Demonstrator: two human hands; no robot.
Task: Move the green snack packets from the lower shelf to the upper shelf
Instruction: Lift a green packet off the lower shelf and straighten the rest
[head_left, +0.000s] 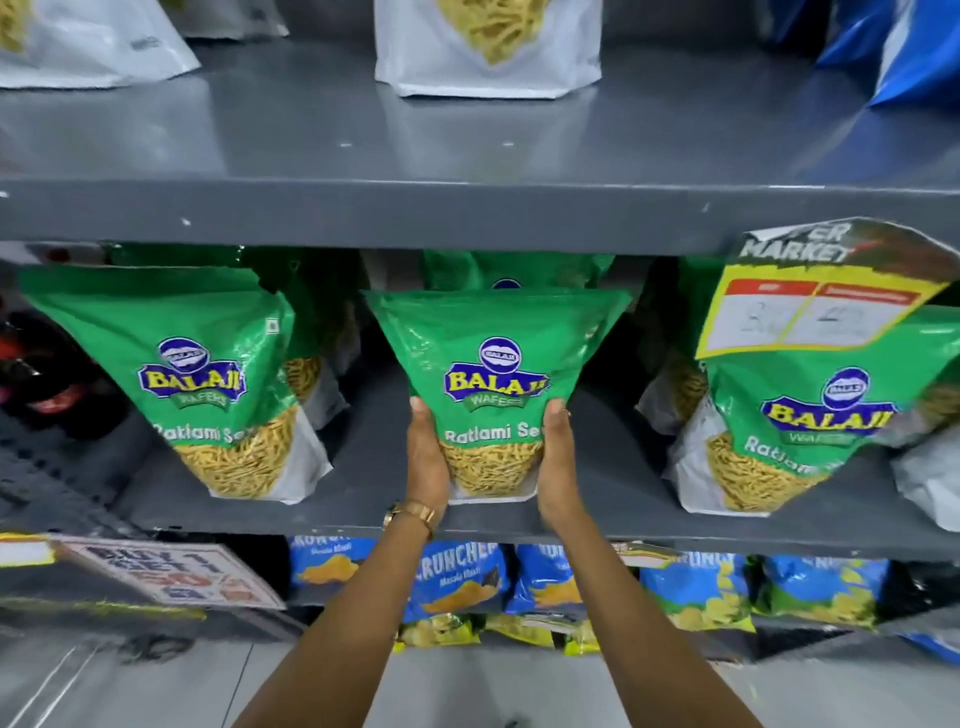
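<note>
- Currently, the left hand (427, 451) and the right hand (556, 457) press flat against opposite sides of the middle green packet (496, 384), clamping it between the palms near its lower half.
- The held packet stands upright on the lower shelf (613, 488), close to the front edge; whether its base has lifted clear of the shelf cannot be told.
- Directly behind the grip, a second green packet (514, 270) shows above the top of the held one.
- To the left of the grip, another green packet (208, 374) stands on the same shelf, with more green behind it.
- To the right of the grip, a further green packet (800, 415) stands there, partly covered by a yellow price tag (815, 306) hanging from the shelf above.
- Above the grip, the upper shelf (467, 140) carries only white pouches (488, 47) and a blue bag (904, 47); no green packet is visible on it.
- Judgement: the task is at an early stage. No transfer is shown as complete, and at least four packets remain below.
- Bare shelf surface lies above the grip, in front of the white pouches, and appears available for placement.
</note>
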